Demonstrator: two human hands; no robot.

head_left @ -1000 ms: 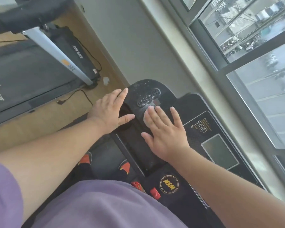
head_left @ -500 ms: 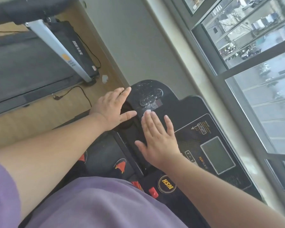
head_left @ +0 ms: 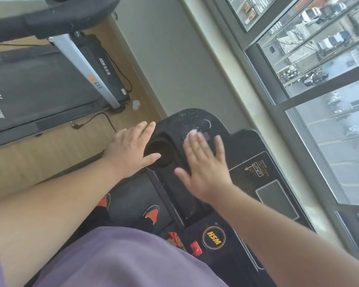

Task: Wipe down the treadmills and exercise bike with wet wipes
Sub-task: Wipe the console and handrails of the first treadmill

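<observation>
Two treadmills show: the second treadmill [head_left: 39, 85] lies far left, not yet reached. Beside the cup well of the near treadmill console [head_left: 247, 146], the left hand [head_left: 131, 150] still rests flat, fingers straight and close together. Rightward, the right hand [head_left: 203, 164], fingers spread, has pushed the wet wipe [head_left: 192, 133] further up onto the speaker grille, so wiping is progressing across the console.

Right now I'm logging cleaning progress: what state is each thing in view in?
left hand: fingers straight, resting on the console's edge beside the cup holder.
right hand: flat, pressing a wet wipe onto the console.
cup holder: empty.
display: dark.
plug: lying loose on the floor.
crumpled white scrap: on the floor by the other treadmill.
</observation>
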